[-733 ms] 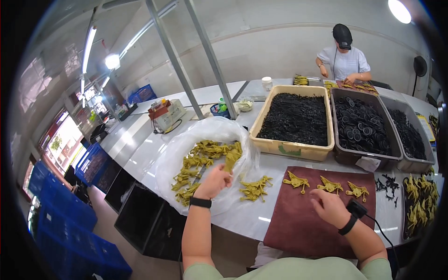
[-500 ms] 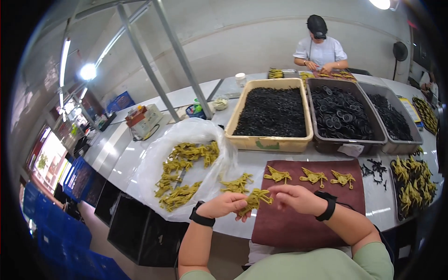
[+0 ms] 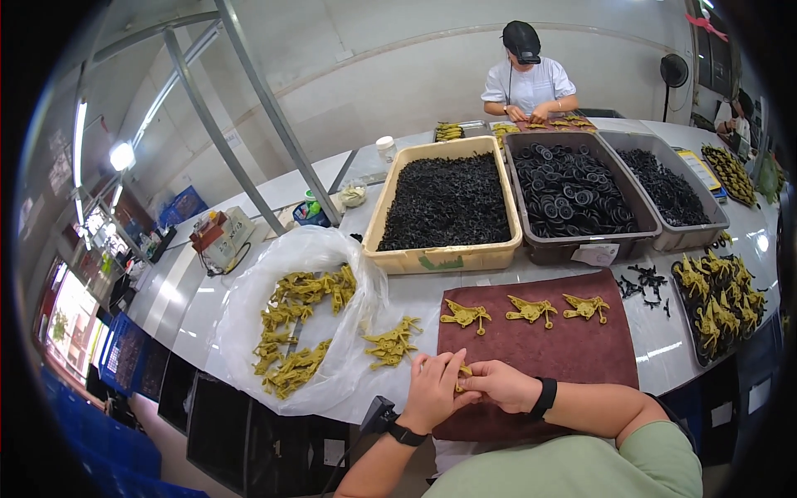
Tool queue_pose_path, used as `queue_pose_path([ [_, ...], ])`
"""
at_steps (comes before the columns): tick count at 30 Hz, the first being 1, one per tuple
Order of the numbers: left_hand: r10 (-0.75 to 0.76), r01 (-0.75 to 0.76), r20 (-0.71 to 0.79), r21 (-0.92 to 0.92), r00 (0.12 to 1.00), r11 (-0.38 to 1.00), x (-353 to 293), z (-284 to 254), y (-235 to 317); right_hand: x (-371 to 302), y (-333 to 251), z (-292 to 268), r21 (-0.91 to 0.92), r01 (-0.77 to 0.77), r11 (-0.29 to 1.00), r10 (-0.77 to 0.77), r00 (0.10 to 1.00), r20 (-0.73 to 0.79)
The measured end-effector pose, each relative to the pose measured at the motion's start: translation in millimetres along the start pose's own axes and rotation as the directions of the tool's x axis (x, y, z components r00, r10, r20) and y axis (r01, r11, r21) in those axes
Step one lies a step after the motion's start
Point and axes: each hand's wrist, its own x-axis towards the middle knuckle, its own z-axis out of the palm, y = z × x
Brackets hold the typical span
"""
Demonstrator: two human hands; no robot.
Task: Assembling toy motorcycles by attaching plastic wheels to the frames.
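My left hand and my right hand meet over the left edge of a maroon mat. Between them they grip a small olive-yellow plastic part, mostly hidden by the fingers. The fingers of both hands are closed around it. Above my hands, three similar flat parts lie in a row on the mat, among them a middle part. Left of the mat is a small heap of the same parts, beside an opened clear plastic bag holding more.
Past the mat stand a cream bin of small black pieces, a dark bin of black rings and a grey bin. A tray of yellow parts and loose black pieces lie right. Across the table works another person.
My hands have come together around the part; before, the left held it and the right was just beside it. The whole view has shifted slightly.
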Motion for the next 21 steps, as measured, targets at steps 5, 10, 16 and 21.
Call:
queue_pose_path([
  [5, 0.011, -0.009, 0.026, -0.070, 1.000, 0.997, -1, 1, -5, -4, -3, 3, 0.004, -0.015, 1.000, 0.016, 0.999, -0.050],
  [10, -0.006, -0.022, -0.096, -0.292, 0.995, 0.956, -2, 5, -8, -13, -14, 21, -0.005, -0.014, 1.000, 0.013, 0.997, -0.078],
  [16, -0.648, 0.306, -0.455, -0.619, 0.611, 0.724, -15, -18, -72, -4, -5, -15, 0.064, -0.196, 0.979, 0.203, 0.968, -0.148],
  [21, -0.266, 0.228, 0.054, 0.367, 0.963, 0.902, -27, -14, -71, 10, -12, -31, -0.165, -0.198, 0.966, 0.165, 0.967, -0.195],
])
